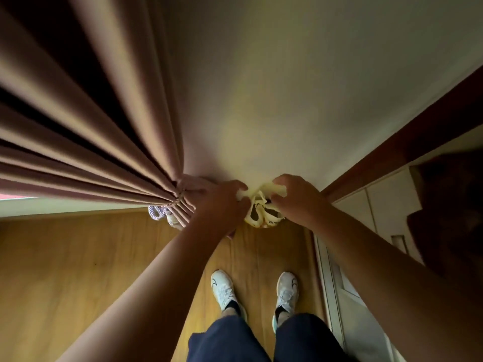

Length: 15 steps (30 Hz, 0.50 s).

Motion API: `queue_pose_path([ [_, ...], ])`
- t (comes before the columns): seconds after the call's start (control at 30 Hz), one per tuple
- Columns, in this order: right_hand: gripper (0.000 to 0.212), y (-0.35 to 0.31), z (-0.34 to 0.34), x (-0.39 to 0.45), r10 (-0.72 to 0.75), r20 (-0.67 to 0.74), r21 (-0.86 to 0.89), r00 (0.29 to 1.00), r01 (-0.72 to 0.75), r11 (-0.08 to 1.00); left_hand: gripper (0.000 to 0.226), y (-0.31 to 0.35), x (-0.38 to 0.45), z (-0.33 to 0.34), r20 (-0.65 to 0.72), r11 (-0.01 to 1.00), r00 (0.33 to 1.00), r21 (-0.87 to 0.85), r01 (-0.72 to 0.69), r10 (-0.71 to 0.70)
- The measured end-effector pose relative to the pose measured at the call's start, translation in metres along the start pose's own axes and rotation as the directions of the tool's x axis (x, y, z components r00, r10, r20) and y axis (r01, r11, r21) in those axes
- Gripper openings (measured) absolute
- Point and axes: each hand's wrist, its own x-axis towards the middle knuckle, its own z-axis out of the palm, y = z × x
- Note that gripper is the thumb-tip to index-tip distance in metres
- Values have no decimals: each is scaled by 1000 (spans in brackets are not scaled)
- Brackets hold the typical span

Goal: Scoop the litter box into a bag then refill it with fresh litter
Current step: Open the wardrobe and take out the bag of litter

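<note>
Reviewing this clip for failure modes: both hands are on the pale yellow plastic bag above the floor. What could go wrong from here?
1. The left hand and right hand pinch only the thin handles of the pale yellow plastic bag; a handle may tear or slip.
2. The bag hangs over the wooden floor, so any spill lands there, near the white sneakers.
3. The brown pleated curtain touches the left hand and could snag.

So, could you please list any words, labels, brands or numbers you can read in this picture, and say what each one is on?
No readable text anywhere.
Bag, gripped by the left hand and right hand: dark marks, too blurred to read.
Shoes: a dark curved stripe on each, no letters.
Curtain, wall, floor: no print.
</note>
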Motion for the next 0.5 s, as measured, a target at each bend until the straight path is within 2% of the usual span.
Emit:
queue_pose_path([
  [0.1,47,18,42,36,24,-21,60,999,-23,998,29,-20,35,32,-42,999,999,-50,-13,11],
  [0.23,60,40,90,77,71,8,66,997,-72,995,27,-49,81,85,57,997,998,-56,43,-40],
  [0.3,60,52,112,95,81,37,62,996,-84,995,27,-68,102,115,139,979,984,-153,136,-114],
  [0.4,47,72,141,124,88,83,28,993,-91,995,31,-91,131,155,210,917,960,-316,244,-183],
  [0.5,54,89,163,152,107,108,0,988,-107,994,26,-116,157,201,225,866,957,-423,267,-185],
])
